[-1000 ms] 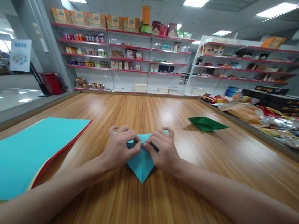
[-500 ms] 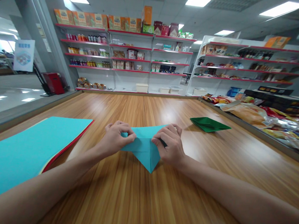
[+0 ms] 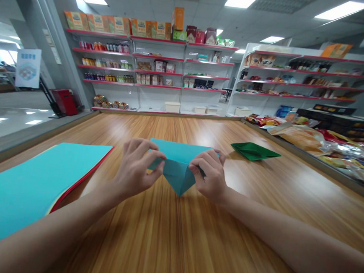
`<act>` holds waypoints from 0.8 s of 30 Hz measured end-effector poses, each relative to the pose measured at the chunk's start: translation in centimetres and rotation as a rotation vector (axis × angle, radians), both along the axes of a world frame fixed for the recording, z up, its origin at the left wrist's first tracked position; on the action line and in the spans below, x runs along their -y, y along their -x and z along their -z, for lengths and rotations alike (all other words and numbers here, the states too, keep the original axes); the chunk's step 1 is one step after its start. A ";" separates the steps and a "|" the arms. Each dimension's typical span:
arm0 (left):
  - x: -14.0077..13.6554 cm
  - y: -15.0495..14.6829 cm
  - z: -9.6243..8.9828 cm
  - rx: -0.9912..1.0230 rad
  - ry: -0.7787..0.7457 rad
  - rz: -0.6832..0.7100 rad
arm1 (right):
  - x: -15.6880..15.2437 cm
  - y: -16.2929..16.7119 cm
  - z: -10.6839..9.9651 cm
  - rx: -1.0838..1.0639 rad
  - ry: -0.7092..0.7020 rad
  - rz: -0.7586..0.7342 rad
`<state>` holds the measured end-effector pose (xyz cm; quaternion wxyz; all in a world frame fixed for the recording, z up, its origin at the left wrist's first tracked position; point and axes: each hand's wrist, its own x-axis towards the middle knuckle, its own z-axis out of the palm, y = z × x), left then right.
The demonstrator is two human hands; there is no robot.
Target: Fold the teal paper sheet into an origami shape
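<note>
A folded sheet of light-blue paper [image 3: 180, 153] is held up over the wooden table between my two hands, its pointed lower flap hanging toward me. My left hand [image 3: 140, 167] pinches its left end, with the thumb low and the fingers curled over the upper edge. On the other end, the thumb and fingers of my right hand [image 3: 209, 172] are closed on the paper near its fold. Parts of both paper ends are hidden behind the fingers. Beyond my right hand lies a folded green paper boat [image 3: 255, 151].
A stack of coloured paper [image 3: 39, 184], light blue on top with red beneath, lies at the left of the wooden table [image 3: 173, 245]. Packaged snacks [image 3: 323, 143] and black boxes [image 3: 340, 121] sit past the table's right edge. Stocked shelves [image 3: 158, 57] stand behind the table.
The blue paper has tilted, its top edge rising and its lower point moving up and slightly left. My left hand has shifted, its fingers more raised. My right hand keeps its grip.
</note>
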<state>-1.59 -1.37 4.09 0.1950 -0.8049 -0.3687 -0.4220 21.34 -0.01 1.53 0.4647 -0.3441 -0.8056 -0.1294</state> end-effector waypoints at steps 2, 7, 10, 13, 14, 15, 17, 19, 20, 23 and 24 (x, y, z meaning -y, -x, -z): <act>0.7 -0.9 -0.1 -0.058 0.017 0.027 | 0.4 0.3 -0.2 0.017 -0.014 -0.007; 1.3 -1.9 -0.5 0.000 0.067 0.075 | 1.2 0.9 -0.4 0.063 -0.046 -0.039; 1.5 -2.1 -0.7 -0.043 0.075 0.105 | 1.6 1.2 -0.5 0.093 -0.066 -0.038; 1.8 -2.4 -0.9 -0.045 0.064 0.119 | 1.8 1.4 -0.5 0.107 -0.081 -0.040; 1.8 -2.5 -1.0 -0.031 0.057 0.116 | 1.7 1.4 -0.5 0.100 -0.093 -0.045; 1.8 -2.6 -1.0 -0.017 0.051 0.113 | 1.7 1.5 -0.5 0.087 -0.111 -0.053; 1.9 -2.7 -1.0 0.000 0.049 0.111 | 1.5 1.5 -0.5 0.058 -0.151 -0.074; 1.9 -2.6 -1.0 -0.001 0.055 0.116 | 1.3 1.5 -0.4 0.035 -0.174 -0.095; 1.9 -2.5 -1.0 -0.003 0.057 0.121 | 1.2 1.5 -0.4 0.029 -0.173 -0.104; 1.9 -2.3 -1.1 0.003 0.057 0.121 | 1.1 1.4 -0.4 0.000 -0.152 -0.115; 1.8 -2.2 -1.2 0.006 0.055 0.115 | 1.1 1.4 -0.4 -0.009 -0.142 -0.114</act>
